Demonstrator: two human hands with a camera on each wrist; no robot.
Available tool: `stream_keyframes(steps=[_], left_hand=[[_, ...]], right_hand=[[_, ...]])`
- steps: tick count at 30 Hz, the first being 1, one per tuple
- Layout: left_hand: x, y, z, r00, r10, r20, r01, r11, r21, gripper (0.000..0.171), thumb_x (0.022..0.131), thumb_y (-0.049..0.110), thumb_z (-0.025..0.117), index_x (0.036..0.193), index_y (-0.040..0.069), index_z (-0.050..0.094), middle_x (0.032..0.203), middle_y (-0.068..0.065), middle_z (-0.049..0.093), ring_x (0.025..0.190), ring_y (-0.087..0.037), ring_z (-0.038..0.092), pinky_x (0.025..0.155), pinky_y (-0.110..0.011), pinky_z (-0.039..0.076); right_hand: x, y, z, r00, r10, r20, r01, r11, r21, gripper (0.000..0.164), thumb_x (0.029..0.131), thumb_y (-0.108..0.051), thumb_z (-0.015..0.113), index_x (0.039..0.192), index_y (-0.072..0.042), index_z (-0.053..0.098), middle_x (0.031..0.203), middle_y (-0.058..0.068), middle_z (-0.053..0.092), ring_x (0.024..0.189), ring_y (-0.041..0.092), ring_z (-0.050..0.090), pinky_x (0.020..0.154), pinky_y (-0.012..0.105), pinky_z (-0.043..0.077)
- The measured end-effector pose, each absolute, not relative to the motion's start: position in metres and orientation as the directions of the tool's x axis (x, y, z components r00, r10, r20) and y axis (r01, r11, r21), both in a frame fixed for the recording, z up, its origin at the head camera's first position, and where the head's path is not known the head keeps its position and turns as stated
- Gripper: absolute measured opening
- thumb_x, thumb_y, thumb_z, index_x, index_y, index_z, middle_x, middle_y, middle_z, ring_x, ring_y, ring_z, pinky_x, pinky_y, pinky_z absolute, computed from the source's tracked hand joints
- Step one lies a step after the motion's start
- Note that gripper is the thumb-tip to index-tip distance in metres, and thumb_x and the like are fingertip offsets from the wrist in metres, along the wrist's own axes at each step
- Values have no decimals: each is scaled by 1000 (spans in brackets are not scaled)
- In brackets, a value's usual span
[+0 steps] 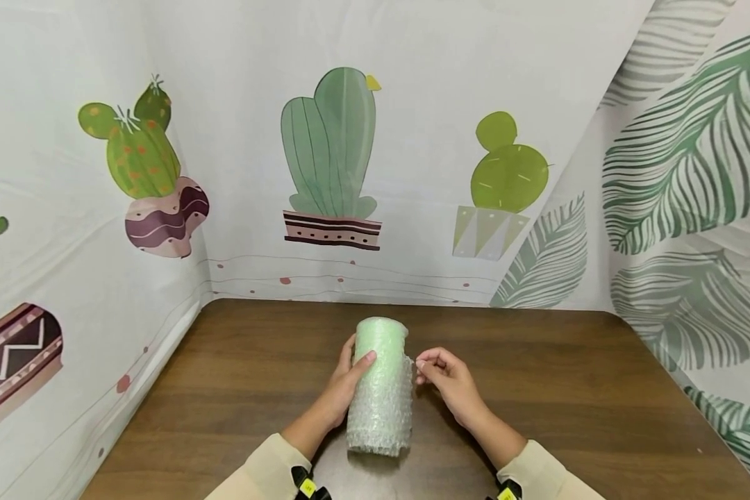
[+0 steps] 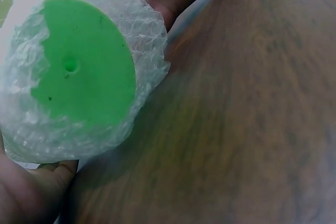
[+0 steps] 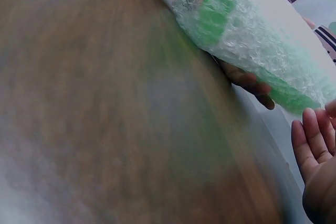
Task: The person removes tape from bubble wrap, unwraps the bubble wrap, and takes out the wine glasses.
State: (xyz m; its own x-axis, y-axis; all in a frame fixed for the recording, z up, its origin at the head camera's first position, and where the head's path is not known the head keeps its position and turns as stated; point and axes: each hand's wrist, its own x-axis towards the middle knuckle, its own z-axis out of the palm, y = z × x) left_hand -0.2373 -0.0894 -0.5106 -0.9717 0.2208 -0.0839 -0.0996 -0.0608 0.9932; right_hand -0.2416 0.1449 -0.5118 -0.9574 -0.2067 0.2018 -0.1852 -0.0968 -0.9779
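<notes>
A tall green cylinder wrapped in clear bubble wrap leans over the middle of the table in the head view. My left hand grips its left side, thumb across the front and fingers behind. In the left wrist view, the green flat end shows a small central hole, with bubble wrap loosely around its rim. My right hand is at the wrap's upper right edge, thumb and forefinger pinching near a loose corner. In the right wrist view, left fingers show beneath the cylinder and the right fingers lie beside its far end.
The brown wooden table extends around both hands. A white cloth printed with cacti and leaves hangs along its back and sides. Cream sleeves and black wrist straps are at the bottom.
</notes>
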Motion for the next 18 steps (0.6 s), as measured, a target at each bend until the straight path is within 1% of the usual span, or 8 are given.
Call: stream_keyframes(steps=[5, 8, 13, 18], left_hand=[[-237, -89, -510, -971, 226, -84, -100, -58, 993, 80, 100, 46, 55, 162, 27, 9, 153, -27, 35, 114, -30, 57, 88, -35, 49], [-237, -89, -510, -971, 224, -87, -100, -49, 994, 80, 99, 46, 57, 161, 28, 10, 153, -27, 34, 113, -30, 57, 87, -35, 49], [-238, -88, -510, -970, 226, -87, -101, -52, 994, 80, 98, 45, 58, 161, 28, 11, 152, -27, 37, 113, -30, 58, 87, -36, 50], [-238, -87, -511, -971, 224, -81, -97, -61, 993, 81, 98, 44, 59, 161, 27, 11, 152, -26, 38, 113, -29, 58, 88, -35, 50]], right_hand=[[-241, 144, -511, -954, -228, 195, -171, -119, -978, 28, 96, -4, 65, 105, 20, 53, 84, 1, 63, 74, 11, 66, 73, 26, 60], [-242, 144, -512, -945, -252, 206, -174, -145, -974, 29, 96, -3, 65, 104, 21, 50, 83, 0, 65, 73, 11, 67, 72, 27, 61], [-243, 146, -514, -924, -295, 242, -195, -178, -964, 28, 98, -1, 60, 104, 21, 44, 79, 3, 69, 72, 14, 70, 71, 35, 63], [-243, 146, -515, -909, -311, 277, -227, -186, -956, 25, 100, -1, 57, 104, 19, 43, 79, 7, 70, 73, 18, 72, 71, 42, 63]])
